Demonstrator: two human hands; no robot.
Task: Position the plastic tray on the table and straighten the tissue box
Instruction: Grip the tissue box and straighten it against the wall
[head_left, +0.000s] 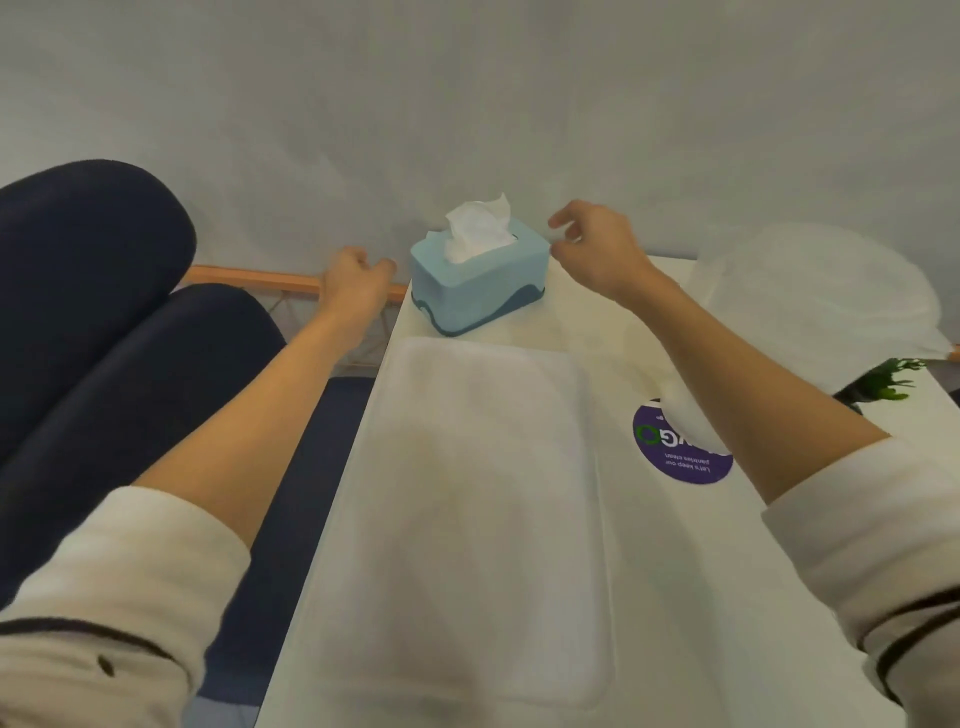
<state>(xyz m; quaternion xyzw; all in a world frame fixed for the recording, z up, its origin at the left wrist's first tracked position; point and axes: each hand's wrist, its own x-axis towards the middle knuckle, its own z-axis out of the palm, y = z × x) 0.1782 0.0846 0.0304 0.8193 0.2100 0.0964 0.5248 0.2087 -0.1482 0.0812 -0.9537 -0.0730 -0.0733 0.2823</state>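
A light blue tissue box (480, 283) with a white tissue sticking out of its top stands at the far end of the white table (639, 332), turned at an angle to the table's edges. A pale translucent plastic tray (467, 519) lies flat on the table nearer to me. My left hand (353, 283) hovers just left of the box, fingers loosely curled, holding nothing. My right hand (597, 244) is just right of the box's far corner, fingers apart and bent, not clearly touching it.
Dark blue cushions (104, 312) of a seat lie to the left, with a wooden rail (249, 278) behind them. A round purple sticker (680, 452) and a green plant (883, 384) are on the right. A white blurred shape (821, 291) sits at the far right.
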